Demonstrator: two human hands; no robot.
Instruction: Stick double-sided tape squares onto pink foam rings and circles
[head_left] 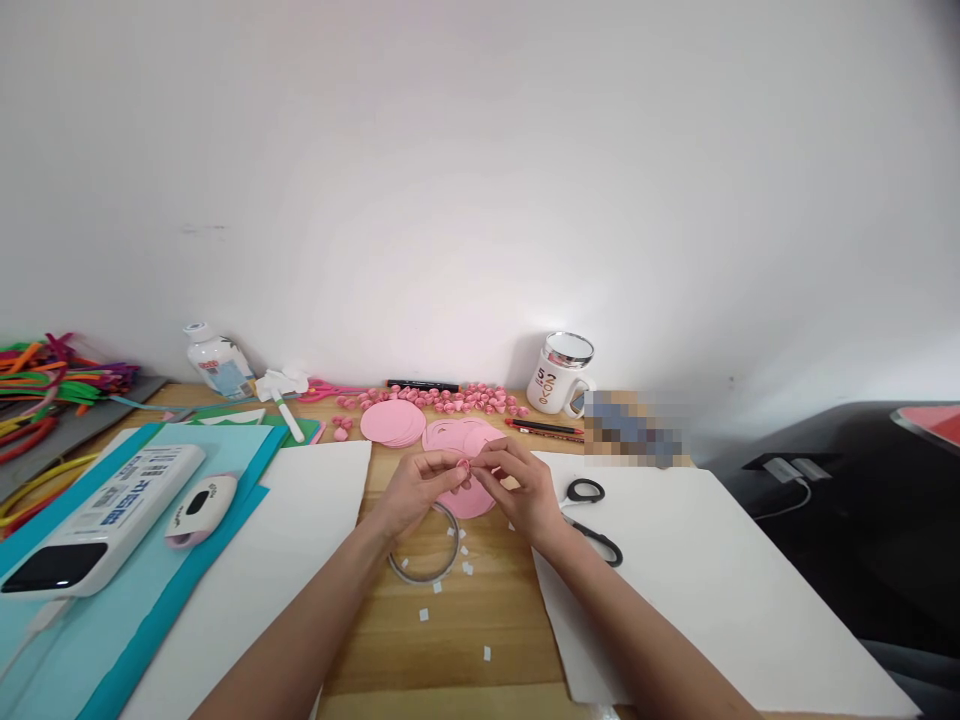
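Note:
Between the fingertips of my left hand [420, 486] and my right hand [523, 485] is a small pink rolled paper piece [464, 468]. Both hands are closed in a pinch on it, and the fingers cover part of its shape. Beneath them lie loose pink paper circles [472, 503], with a neat stack of pink circles [393, 422] just beyond to the left. A roll of tape [424, 578] rests flat on the wood by my left wrist. Behind the hands, many small pink paper rolls [450, 400] are heaped near the wall.
Scissors [589, 492] with black handles lie by my right forearm on a white sheet [675, 580]. A mug [559, 375] and a white bottle [219, 362] stand at the back. On the left are a power bank [112, 520] and coloured pipe cleaners [67, 375]. Tiny white bits [424, 615] dot the table.

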